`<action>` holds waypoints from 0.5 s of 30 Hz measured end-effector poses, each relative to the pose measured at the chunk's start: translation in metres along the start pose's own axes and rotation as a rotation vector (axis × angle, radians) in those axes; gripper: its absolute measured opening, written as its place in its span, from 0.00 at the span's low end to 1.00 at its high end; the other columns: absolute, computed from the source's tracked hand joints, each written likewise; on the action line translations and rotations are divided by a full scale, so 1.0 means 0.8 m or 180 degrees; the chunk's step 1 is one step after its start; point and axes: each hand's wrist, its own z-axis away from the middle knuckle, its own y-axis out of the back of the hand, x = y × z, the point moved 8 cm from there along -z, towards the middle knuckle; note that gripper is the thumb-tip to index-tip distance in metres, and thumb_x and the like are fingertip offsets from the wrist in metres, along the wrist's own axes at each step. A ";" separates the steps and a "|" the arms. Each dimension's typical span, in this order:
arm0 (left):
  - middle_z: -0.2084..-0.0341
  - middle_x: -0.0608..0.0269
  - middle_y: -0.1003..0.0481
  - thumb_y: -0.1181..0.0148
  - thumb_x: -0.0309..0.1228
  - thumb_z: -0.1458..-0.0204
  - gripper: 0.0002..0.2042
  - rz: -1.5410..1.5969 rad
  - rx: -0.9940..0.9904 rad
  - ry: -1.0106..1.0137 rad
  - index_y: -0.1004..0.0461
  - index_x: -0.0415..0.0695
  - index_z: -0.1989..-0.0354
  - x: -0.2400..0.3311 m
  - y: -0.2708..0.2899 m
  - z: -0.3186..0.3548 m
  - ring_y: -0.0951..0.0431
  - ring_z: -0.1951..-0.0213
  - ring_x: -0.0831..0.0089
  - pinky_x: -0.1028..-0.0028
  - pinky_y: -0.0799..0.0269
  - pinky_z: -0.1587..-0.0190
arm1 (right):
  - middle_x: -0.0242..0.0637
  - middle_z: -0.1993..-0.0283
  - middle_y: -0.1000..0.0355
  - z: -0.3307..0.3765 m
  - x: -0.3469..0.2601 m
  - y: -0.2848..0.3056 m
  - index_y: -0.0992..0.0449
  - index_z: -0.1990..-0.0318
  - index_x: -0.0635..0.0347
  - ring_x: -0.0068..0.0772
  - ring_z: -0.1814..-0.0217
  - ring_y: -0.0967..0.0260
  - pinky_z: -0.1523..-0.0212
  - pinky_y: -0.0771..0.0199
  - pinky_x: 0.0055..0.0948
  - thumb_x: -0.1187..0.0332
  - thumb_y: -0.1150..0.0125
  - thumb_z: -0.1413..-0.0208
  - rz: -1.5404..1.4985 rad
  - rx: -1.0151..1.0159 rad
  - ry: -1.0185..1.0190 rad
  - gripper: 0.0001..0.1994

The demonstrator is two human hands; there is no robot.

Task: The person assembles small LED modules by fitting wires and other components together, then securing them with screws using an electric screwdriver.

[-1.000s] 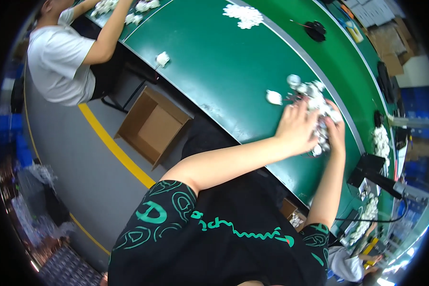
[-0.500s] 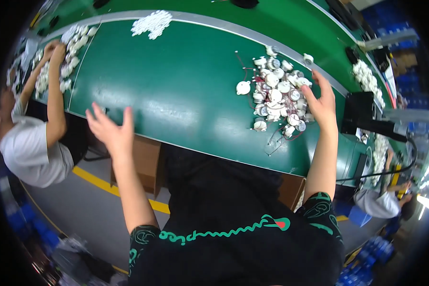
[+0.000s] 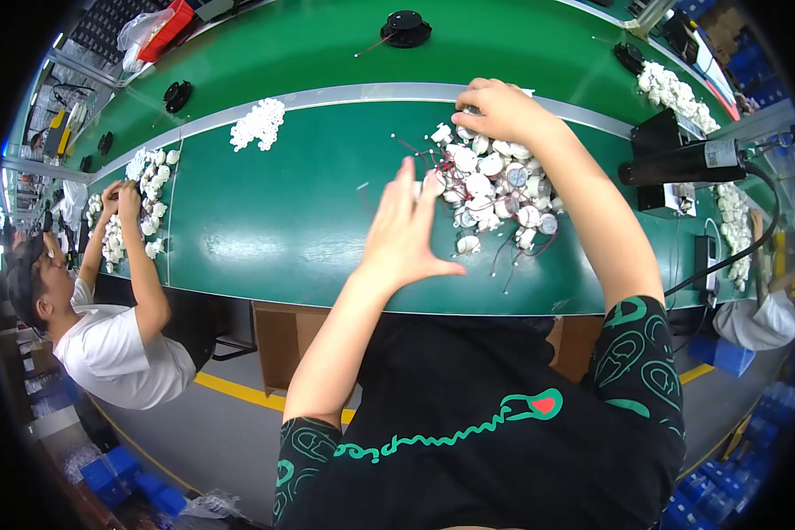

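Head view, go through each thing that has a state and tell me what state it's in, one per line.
Left hand: open, fingers spread, at the left edge of the parts pile, holding nothing.
Right hand: fingers curled down onto the far side of the pile; grip cannot be told.
Parts pile: loose heap of small round white parts with red and dark wires, lying on the green table.
Co-worker's hands: together over another heap of white parts.
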 end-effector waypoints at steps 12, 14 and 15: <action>0.27 0.31 0.60 0.16 0.55 0.81 0.70 0.0108 -0.0138 -0.0527 0.52 0.51 0.23 0.064 -0.054 -0.108 0.48 0.30 0.31 0.47 0.48 0.28 | 0.47 0.42 0.28 0.064 0.101 0.025 0.19 0.49 0.52 0.54 0.36 0.34 0.37 0.32 0.45 0.48 0.34 0.46 -0.0341 0.0554 -0.0431 0.23; 0.27 0.31 0.60 0.17 0.55 0.81 0.70 0.0118 -0.0124 -0.0643 0.52 0.51 0.23 0.078 -0.064 -0.121 0.48 0.30 0.31 0.47 0.47 0.28 | 0.48 0.48 0.25 0.084 0.110 0.036 0.19 0.51 0.60 0.49 0.41 0.29 0.41 0.29 0.40 0.58 0.33 0.44 -0.0472 0.0730 -0.0243 0.18; 0.27 0.31 0.60 0.17 0.56 0.81 0.69 0.0145 -0.0091 -0.0760 0.52 0.51 0.23 0.088 -0.068 -0.128 0.47 0.31 0.31 0.47 0.47 0.28 | 0.48 0.48 0.25 0.092 0.119 0.039 0.19 0.51 0.60 0.49 0.41 0.29 0.41 0.29 0.40 0.58 0.33 0.44 -0.0463 0.0733 -0.0237 0.18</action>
